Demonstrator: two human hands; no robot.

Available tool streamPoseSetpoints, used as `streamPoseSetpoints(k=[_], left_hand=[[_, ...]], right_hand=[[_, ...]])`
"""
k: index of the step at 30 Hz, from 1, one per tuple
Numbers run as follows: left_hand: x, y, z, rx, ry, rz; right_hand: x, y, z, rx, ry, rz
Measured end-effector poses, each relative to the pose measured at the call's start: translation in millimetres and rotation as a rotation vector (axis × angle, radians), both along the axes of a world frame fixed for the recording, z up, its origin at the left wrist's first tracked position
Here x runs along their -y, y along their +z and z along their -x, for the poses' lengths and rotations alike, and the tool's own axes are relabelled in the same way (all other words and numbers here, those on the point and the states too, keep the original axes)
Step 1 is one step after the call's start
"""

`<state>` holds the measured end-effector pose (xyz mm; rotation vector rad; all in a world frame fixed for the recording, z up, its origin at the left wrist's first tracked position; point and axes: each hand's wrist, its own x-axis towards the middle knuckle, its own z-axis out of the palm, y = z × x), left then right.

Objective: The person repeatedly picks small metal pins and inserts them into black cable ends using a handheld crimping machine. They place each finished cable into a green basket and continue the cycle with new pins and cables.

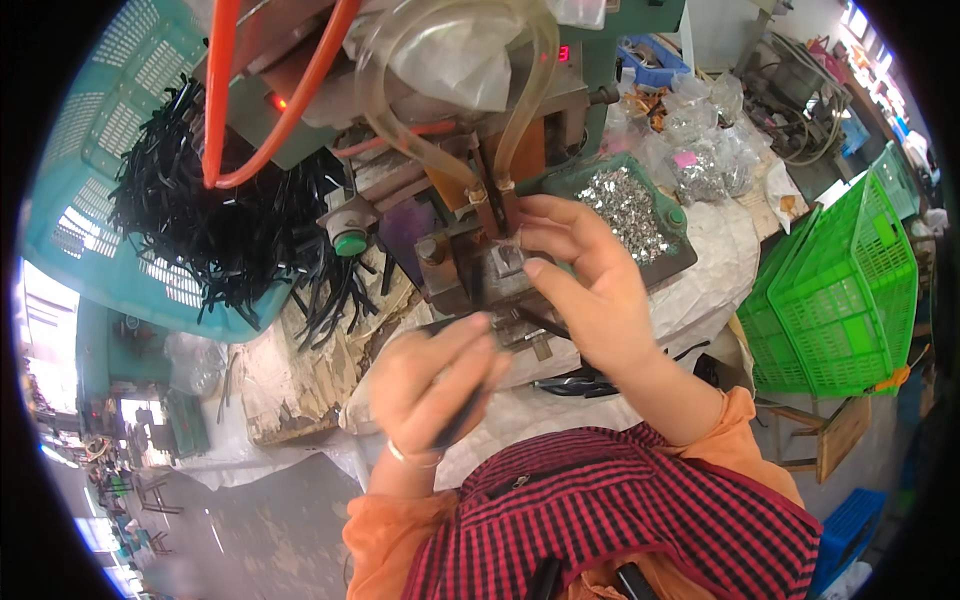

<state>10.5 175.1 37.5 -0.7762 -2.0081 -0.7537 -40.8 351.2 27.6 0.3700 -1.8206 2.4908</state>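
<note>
My left hand [432, 385] is closed around a black strip [457, 420], which hangs below the fingers and shows again above them; motion blurs this hand. My right hand [590, 275] reaches to a small metal block [508, 258] on the machine's work spot. Its thumb and forefinger come close together there, and whatever lies between them is too small to make out. Just above these fingers stands the machine's upright tool head [493, 205], with clear hoses [540, 75] leading to it. On the right, a green tray [683, 240] holds many small shiny metal pieces [625, 205].
A teal basket [95, 150] heaped with black strips [190, 210] stands at the left. The machine carries a green button [350, 243] and an orange hose [220, 100]. More black strips [580, 385] lie near my lap. Bright green crates [840, 290] and bagged parts [705, 170] are at the right.
</note>
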Motion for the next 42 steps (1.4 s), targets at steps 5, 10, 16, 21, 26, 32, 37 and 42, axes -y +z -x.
streamPoseSetpoints(k=[5, 10, 16, 21, 26, 32, 37, 42], left_hand=[[-24, -21, 20, -0.086, -0.073, 0.149], [-24, -38, 31, -0.148, -0.111, 0.153], [-25, -36, 17, -0.034, -0.083, 0.093], [-3, -37, -43, 0.128, 0.117, 0.081], [71, -14, -26, -0.160, 0.654, -0.335], [165, -71, 44, 0.381, 1.012, 0.288], [194, -152, 56, 0.369, 1.086, 0.364], [166, -116, 27, 0.579, 0.815, -0.465]], right_hand=[[-67, -52, 41, -0.385, -0.376, -1.049], [-108, -107, 56, -0.425, -0.619, -1.231], [-99, -103, 62, -0.492, -0.638, -1.181], [-100, -99, 55, -0.420, -0.717, -1.022], [-105, -107, 51, -0.258, -0.688, -0.824], [-72, -89, 54, -0.220, -0.605, -0.655], [-104, -100, 38, -0.174, -0.699, -0.766], [-132, -102, 7, -0.167, -0.800, -0.730]])
